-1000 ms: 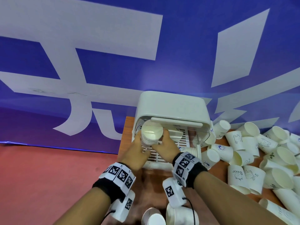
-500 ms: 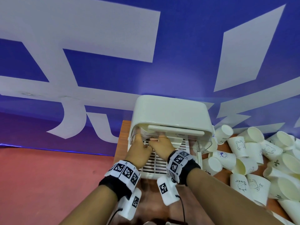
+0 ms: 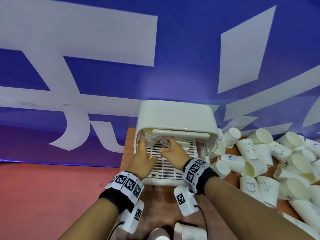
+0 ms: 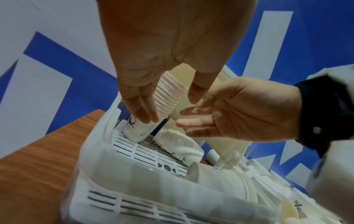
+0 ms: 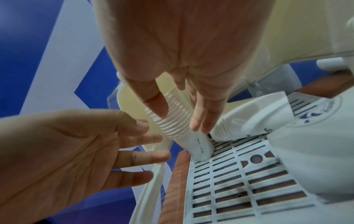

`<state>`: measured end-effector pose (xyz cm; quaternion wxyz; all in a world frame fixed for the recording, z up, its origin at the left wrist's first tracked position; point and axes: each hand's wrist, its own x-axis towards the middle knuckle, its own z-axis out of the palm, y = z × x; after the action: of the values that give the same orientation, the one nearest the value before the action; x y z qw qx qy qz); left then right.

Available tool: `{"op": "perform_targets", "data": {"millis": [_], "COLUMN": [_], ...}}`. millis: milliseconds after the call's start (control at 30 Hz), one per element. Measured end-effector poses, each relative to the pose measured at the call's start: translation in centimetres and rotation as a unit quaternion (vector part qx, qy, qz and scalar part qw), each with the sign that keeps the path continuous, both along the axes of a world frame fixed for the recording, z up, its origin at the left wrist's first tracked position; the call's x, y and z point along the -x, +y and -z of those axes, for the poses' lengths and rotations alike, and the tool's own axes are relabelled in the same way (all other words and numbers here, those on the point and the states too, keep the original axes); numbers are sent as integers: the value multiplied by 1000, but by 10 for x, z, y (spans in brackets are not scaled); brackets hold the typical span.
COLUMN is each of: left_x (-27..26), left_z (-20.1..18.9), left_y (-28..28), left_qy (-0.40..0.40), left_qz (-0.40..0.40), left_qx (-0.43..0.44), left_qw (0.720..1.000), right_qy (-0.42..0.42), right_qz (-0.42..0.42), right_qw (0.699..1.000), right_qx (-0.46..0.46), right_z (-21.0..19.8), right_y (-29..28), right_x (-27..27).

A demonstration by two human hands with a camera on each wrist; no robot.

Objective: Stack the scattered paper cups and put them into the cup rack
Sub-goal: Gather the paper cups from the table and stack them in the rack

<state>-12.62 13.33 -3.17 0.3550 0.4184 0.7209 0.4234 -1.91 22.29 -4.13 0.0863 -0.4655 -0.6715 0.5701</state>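
The white cup rack [image 3: 176,116] stands at the table's far left with its lid raised. A tall stack of paper cups [image 3: 150,141] leans in its back left corner, base on the slatted floor [image 5: 239,181]. My left hand [image 3: 144,149] reaches in on the stack's left. In the left wrist view the stack [image 4: 168,94] lies between its straight fingers [image 4: 141,109] and thumb. My right hand [image 3: 168,146] reaches in on the right, and its straight fingers [image 5: 201,118] lie along the stack [image 5: 199,145]. Neither hand grips it. A second stack [image 4: 172,136] lies beside it.
Many loose paper cups [image 3: 259,153] lie piled over the right side of the wooden table [image 3: 128,144]. Two more cups [image 3: 187,231] sit near the front edge under my wrists. A blue and white banner hangs right behind the rack. The table's left edge runs beside the rack.
A second ago both hands held the stack up in front of the rack. They pushed it in under the lid, and now their fingers have loosened and spread off it.
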Motion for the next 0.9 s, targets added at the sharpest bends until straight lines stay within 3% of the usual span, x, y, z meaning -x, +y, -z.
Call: {"op": "perform_targets", "data": {"millis": [133,300,467,600,733,900], "left_x": [-12,-18,-35,-53,-79,-110], "left_z": [-16,-5,3,10,21,24], "left_y": [-24,-56,-99,-134,-157,-167], "left_qy": [-1,75,142,183,186,309], "left_qz": [45,97,171,217,235,237], "left_qx": [-29,28,21,69,146,238], "left_qw": [999,992,975,956,943,890], "right_qy": [-16,-44,-68,-138,-158,-180], "right_qz": [-60,-118,-191,-281,-352,-443], "right_qw": [997,983,966,928,897,838], "right_qx": [-54,-134,-164,-203,-217,-263], "right_z": [-8,-18,-28,-28,-10,17], "right_y": [-8,-29,-57,-79,-98,-118], "right_x": [-22,-57,-99,-133,-165,-178]}}
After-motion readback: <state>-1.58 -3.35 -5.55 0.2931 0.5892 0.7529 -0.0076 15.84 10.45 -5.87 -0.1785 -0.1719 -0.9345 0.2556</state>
